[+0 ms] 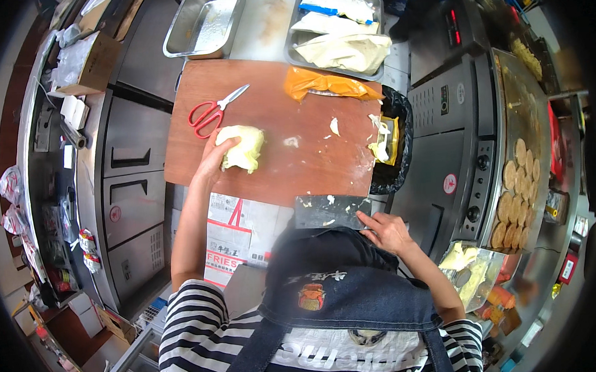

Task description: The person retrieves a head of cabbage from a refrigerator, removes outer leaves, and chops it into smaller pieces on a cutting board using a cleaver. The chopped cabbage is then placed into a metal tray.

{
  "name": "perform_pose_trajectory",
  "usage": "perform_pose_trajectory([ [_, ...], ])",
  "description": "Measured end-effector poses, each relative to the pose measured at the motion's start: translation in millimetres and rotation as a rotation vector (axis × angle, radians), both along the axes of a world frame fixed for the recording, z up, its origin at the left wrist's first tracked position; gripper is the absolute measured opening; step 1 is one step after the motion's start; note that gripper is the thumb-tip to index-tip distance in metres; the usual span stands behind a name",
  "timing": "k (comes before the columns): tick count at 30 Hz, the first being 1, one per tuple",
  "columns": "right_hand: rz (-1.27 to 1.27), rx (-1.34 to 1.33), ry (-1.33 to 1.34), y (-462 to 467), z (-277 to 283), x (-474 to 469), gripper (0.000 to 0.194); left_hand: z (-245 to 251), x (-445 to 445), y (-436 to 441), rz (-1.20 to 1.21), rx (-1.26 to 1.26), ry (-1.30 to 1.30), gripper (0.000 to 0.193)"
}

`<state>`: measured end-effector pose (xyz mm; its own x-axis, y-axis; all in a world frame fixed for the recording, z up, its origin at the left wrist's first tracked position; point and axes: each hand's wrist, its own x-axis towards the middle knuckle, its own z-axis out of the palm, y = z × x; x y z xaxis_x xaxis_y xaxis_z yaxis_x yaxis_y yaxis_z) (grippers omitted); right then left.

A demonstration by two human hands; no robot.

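Note:
On the left part of a reddish-brown board (pixel 277 172), my left hand (pixel 218 154) holds a pale yellow-green cabbage piece (pixel 244 146), its thumb on top. Red-handled scissors (pixel 210 117) lie just beyond it, blades apart and pointing away. My right hand (pixel 387 232) grips a wide-bladed cleaver (pixel 324 212) near the board's front edge; its handle is mostly hidden by the hand. Pale scraps stick to the dark blade. Small white leaf bits (pixel 334 126) are scattered on the board's right half.
An orange plastic bag (pixel 323 82) lies at the board's far edge. Beyond stand two steel trays, one holding bags (pixel 344 49). A black-lined bin (pixel 404 161) adjoins the right edge. Round patties (pixel 517 191) lie on a griddle at the right, near a clear container of pale leaves (pixel 474 278).

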<state>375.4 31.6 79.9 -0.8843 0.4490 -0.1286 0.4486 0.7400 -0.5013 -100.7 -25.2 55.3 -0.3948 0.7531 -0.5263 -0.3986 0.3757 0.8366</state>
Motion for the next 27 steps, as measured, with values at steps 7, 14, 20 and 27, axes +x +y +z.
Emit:
perform_pose_trajectory([
  [7,0.017,0.076,0.017,-32,-27,-7,0.049,-8,-1,-2,0.112,-0.108,0.047,0.06],
  [14,-0.391,0.153,-0.01,-18,-45,-15,0.052,-26,-11,-12,-0.077,-0.336,0.626,0.066],
  [20,-0.694,0.098,-0.008,5,-31,-8,0.049,-25,-2,-10,-0.014,-0.171,1.034,0.06],
  [27,0.004,0.009,-0.007,-16,-39,-54,0.053,-4,39,-3,-0.192,-0.335,1.193,0.08],
])
